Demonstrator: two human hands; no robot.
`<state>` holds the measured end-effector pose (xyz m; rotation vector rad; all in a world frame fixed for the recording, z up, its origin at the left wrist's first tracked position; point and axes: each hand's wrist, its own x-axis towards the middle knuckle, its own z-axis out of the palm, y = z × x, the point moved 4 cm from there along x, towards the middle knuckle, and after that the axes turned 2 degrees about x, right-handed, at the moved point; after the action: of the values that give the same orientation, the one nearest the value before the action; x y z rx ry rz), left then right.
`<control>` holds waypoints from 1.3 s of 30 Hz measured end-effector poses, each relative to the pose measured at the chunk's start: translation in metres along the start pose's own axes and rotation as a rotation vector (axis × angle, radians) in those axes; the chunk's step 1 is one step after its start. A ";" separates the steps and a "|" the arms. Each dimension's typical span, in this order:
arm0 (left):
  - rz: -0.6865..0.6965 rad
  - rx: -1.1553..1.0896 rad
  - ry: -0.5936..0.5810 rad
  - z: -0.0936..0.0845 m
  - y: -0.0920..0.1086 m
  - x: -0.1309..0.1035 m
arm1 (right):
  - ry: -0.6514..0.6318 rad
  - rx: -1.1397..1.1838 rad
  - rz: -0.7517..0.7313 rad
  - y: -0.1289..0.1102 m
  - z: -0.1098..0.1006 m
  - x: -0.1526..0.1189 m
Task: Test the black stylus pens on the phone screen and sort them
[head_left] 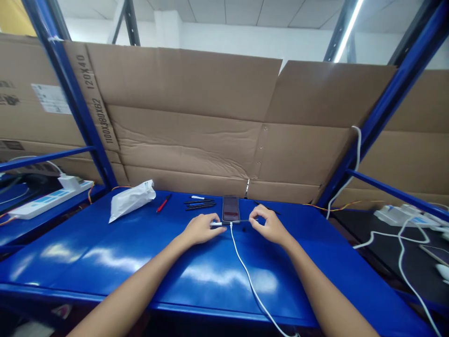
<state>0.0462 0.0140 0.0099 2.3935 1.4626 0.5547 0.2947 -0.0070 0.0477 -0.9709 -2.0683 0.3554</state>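
My left hand is closed around a white pen barrel, just left of the phone. In a pinch, the fingers of my right hand hold a thin dark rod that looks like a pen refill and points left. The phone lies between and slightly beyond my hands, with a white charging cable plugged into its near end. A small black piece, too small to name, sits on the table between the cable and my right hand.
Behind my left hand lie several black pens, a white pen and a red pen. Another black pen is behind my right hand. A white plastic packet rests at left. Cardboard walls the blue table's back.
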 end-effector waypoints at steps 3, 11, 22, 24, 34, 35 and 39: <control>0.002 -0.009 -0.001 0.000 -0.001 0.001 | 0.009 0.027 0.005 0.002 -0.003 0.000; 0.072 -0.058 -0.042 0.000 0.006 -0.002 | -0.053 0.017 0.020 -0.003 0.011 -0.001; 0.305 -0.177 -0.055 -0.001 0.019 -0.007 | -0.089 0.048 0.070 -0.003 0.028 -0.002; 0.301 -0.172 -0.021 -0.002 0.018 -0.006 | -0.061 0.046 0.082 -0.002 0.024 -0.002; 0.304 -0.126 -0.007 0.000 0.014 -0.005 | -0.039 0.040 0.077 0.000 0.022 -0.003; 0.308 -0.119 -0.005 0.000 0.013 -0.005 | -0.044 0.036 0.075 -0.001 0.023 -0.003; 0.326 -0.113 -0.002 0.002 0.012 -0.004 | -0.078 0.003 0.063 -0.002 0.024 -0.003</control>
<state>0.0549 0.0045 0.0130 2.5532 1.0138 0.6868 0.2761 -0.0088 0.0317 -1.0367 -2.1101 0.4347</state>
